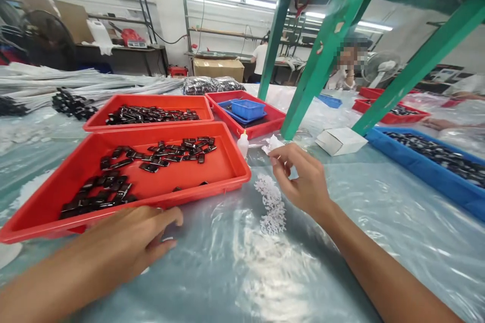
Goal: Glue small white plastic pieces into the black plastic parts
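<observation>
My left hand [140, 237] is held at the front edge of the near red tray [189, 179], its thumb and index finger apart with nothing between them. Shiny black parts [102, 189] lie in that tray. My right hand [299, 176] is beyond the pile of small white pieces [272, 207] and to its right. Its thumb and index finger are pinched at a crumpled white piece [272, 144], which looks like tissue. Just left of that piece stands a small white bottle [243, 145] with a yellowish tip.
Green posts [316, 60] rise behind my right hand, near a white box [341, 140]. A blue tray [424, 161] of dark parts is at the right. More red trays [151, 103] stand behind. Two people are in the background.
</observation>
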### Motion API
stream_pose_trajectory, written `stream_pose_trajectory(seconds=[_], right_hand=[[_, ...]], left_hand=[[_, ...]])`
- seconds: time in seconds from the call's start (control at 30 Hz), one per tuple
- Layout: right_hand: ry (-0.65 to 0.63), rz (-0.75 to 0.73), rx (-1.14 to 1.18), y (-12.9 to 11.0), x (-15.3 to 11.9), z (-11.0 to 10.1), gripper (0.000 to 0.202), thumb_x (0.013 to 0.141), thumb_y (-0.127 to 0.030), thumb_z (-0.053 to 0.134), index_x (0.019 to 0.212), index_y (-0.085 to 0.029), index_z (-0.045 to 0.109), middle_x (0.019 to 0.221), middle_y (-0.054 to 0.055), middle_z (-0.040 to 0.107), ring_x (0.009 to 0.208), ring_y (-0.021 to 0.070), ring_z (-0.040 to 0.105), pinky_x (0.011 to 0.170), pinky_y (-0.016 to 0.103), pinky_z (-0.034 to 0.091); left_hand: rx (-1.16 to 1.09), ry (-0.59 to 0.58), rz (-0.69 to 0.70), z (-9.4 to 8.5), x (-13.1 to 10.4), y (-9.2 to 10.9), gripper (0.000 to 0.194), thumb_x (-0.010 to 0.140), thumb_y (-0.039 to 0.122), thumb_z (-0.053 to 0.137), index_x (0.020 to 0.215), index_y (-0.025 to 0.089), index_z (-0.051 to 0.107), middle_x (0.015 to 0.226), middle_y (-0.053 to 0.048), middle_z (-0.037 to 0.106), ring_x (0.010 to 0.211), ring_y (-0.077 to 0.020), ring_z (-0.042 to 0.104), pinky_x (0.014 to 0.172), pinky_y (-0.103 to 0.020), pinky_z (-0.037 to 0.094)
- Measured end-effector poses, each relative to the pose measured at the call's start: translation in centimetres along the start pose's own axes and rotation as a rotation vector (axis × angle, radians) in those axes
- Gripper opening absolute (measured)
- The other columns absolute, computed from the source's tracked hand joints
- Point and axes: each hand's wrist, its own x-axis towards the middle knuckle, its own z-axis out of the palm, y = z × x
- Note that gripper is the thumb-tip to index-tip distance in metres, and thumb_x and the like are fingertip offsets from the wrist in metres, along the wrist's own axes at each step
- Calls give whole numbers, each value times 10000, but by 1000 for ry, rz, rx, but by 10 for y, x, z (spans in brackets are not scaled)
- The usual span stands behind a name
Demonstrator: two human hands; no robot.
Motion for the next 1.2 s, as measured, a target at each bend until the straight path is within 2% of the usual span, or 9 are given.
stream_pose_trajectory(seconds=[0.13, 0.23, 0.33, 0.5, 0.63, 0.83, 0.97, 1.07, 1.2], right_hand=[[-42, -16, 16, -4, -2, 3, 193, 1004, -65, 542, 1009, -227, 646, 837, 8, 666, 647, 138, 593, 601, 277, 473], [-52, -27, 43, -6, -3, 5, 191, 1009, -62, 544, 1017, -223, 647, 821, 3, 645, 632, 134, 580, 582, 266, 460], [-75, -45, 76, -5, -4, 8, 191, 1016, -66, 540, 1032, -217, 656, 810, -1, 636, 614, 130, 569, 574, 262, 455], [-121, 102, 120, 6, -11, 12, 143, 993, -126, 585, 1034, -226, 678, 866, 24, 657, 700, 171, 619, 647, 300, 504], [-171, 291, 130, 21, -18, 23, 222, 977, -218, 623, 1192, -204, 679, 1134, 119, 723, 952, 254, 742, 823, 406, 619], [-296, 429, 129, 58, -10, 67, 582, 977, -259, 669, 1542, -186, 545, 1494, 212, 669, 1350, 331, 697, 1080, 516, 619], [-334, 475, 133, 65, 5, 96, 604, 923, -185, 693, 1518, -202, 594, 1434, 184, 718, 1316, 344, 719, 1105, 535, 611], [-277, 443, 98, 55, 13, 80, 580, 930, -182, 657, 1507, -205, 600, 1452, 179, 690, 1374, 348, 669, 1187, 563, 550], [-118, 388, 5, 49, 12, 9, 595, 998, -361, 625, 1573, -254, 515, 1599, 158, 533, 1498, 336, 526, 1275, 559, 453]], left_hand=[[58, 93, -45, -29, 17, -1, 341, 1069, 509, 504, 1046, 260, 736, 644, 72, 576, 573, -149, 578, 603, -235, 392], [132, 200, -159, -51, 26, -27, 304, 1052, 402, 525, 1147, 209, 740, 636, 89, 556, 585, -135, 556, 615, -211, 365], [144, 188, -201, -60, 26, -57, 287, 1018, 334, 535, 1088, 202, 780, 740, 72, 691, 677, -144, 650, 658, -201, 429], [120, 118, -180, -51, 24, -80, 240, 996, 354, 584, 988, 221, 784, 824, 82, 763, 709, -135, 692, 669, -183, 480], [110, 135, -185, -46, 25, -89, 187, 945, 374, 660, 960, 219, 763, 756, 105, 751, 648, -128, 699, 621, -161, 479], [62, 130, -209, -33, 27, -109, 244, 954, 346, 548, 964, 209, 750, 722, 64, 772, 622, -171, 724, 591, -205, 493], [77, 126, -249, -27, 28, -112, 272, 942, 326, 516, 952, 193, 754, 786, 5, 805, 722, -240, 771, 639, -273, 529], [80, 139, -234, -28, 27, -105, 309, 964, 328, 466, 958, 211, 752, 759, 16, 782, 697, -229, 747, 630, -279, 524], [88, 194, -184, -30, 27, -92, 265, 956, 334, 483, 850, 252, 711, 640, 59, 684, 598, -205, 679, 588, -270, 481]])
